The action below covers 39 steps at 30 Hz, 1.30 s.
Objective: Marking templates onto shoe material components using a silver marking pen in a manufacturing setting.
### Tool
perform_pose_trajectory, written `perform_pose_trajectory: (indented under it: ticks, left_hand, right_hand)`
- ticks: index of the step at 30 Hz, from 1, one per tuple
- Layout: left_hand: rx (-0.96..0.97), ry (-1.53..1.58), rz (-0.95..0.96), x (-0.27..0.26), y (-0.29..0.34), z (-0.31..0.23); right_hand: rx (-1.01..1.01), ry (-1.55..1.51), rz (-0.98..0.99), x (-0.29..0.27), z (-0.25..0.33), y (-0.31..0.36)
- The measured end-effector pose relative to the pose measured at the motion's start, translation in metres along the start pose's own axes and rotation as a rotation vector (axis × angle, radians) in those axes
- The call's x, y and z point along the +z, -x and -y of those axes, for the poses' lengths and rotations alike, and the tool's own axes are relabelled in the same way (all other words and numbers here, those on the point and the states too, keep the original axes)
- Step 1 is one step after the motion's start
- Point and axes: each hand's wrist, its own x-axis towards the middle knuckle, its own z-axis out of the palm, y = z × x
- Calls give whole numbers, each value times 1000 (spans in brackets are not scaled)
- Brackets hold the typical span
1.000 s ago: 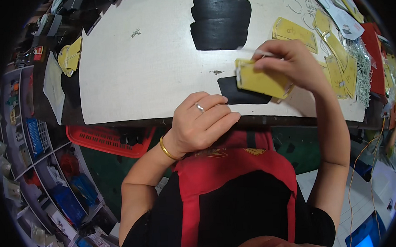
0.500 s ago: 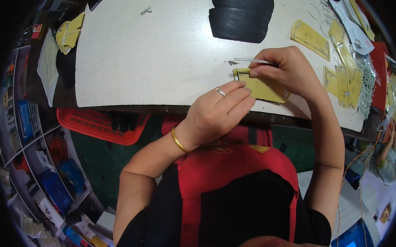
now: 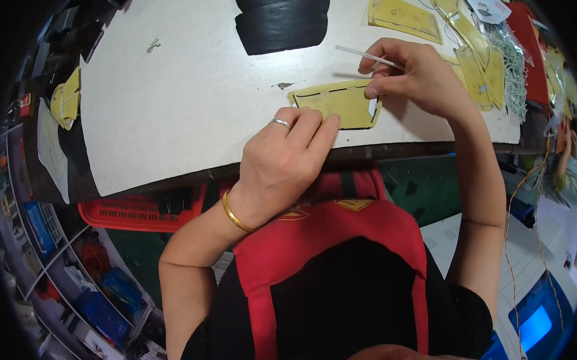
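Observation:
A yellow template, a flat card-like piece with slots and black lines along its edges, lies on the white tabletop near the front edge. My left hand rests over its lower left part with bent fingers pressed together on it; the fingertips are partly hidden. At the template's right end is my right hand, its thumb at the upper right corner. Between its fingers sits a thin whitish rod, like a pen refill, tilted and pointing left above the template. A stack of black sheet pieces lies beyond.
Another yellow template lies at the far right, near more yellow pieces and a bundle of pale green cords. A red basket is below the table's left edge. Shelves with bins stand at the left.
The template has turned so its long edge lies more level. My right hand has shifted to its right end, rod still in the fingers. The whole view has swung.

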Motion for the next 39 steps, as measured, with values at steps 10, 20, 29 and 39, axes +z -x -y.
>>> perform_pose_trajectory:
  ticks: [10,20,29,39]
  left_hand:
    - [52,-138,120,0,-4,-16]
    - [123,-203,103,6,-1,-35]
    - [118,-230,76,5,-9,-34]
    - [94,-155,52,6,-12,-34]
  right_hand:
    - [-271,376,-339,0,0,10]
    - [-400,153,-17,50,41,-5]
    - [-510,323,-117,60,45,-30]
    - [-466,409,-287,51,31,-2]
